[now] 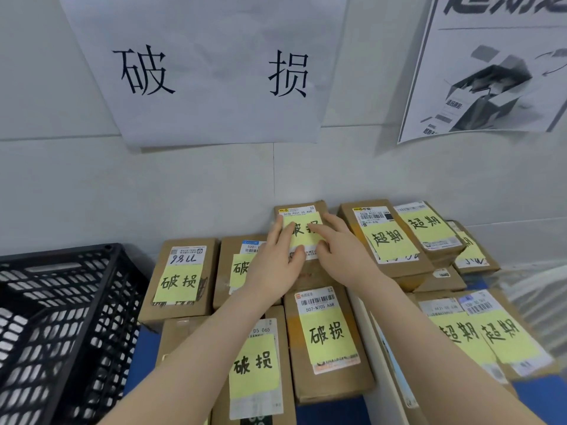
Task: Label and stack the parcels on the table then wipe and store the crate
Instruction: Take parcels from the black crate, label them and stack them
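A: On our left, the black crate stands just beside the labelled parcels on the blue bench.

B: Centre now: our left hand and right hand press straight fingers on the yellow label atop the rear parcel.

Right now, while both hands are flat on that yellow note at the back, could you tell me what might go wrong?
The yellow note lies over much of the white shipping label, so it may hide print someone needs. The left hand and right hand press on a parcel stacked above its neighbours; a hard push might shift it. The left wrist crosses the next parcel's note and could scuff it loose.
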`<state>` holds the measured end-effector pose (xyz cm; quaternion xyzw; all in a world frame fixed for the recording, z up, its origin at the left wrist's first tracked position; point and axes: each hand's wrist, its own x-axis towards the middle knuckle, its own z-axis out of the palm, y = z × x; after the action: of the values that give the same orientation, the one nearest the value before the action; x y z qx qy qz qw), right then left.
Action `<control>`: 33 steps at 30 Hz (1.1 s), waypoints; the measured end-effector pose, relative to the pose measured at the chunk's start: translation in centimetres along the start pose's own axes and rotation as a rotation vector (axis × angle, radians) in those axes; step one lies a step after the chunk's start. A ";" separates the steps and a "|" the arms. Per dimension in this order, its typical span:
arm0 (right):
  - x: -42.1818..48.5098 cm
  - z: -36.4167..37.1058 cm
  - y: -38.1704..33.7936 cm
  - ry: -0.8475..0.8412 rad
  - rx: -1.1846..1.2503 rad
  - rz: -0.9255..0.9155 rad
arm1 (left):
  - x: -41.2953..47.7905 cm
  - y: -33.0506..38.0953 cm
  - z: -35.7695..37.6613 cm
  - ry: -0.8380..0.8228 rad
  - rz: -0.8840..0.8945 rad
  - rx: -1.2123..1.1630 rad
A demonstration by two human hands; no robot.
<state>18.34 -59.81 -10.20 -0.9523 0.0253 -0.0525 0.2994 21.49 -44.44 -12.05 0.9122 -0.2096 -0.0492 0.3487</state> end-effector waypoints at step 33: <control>-2.6 1.4 0.5 -0.018 -0.016 0.009 | -2.3 -1.9 2.0 0.014 0.158 0.094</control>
<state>15.87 -59.20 -11.82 -0.9550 0.0272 -0.0425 0.2924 19.62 -43.44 -14.93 0.9084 -0.2805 -0.0055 0.3099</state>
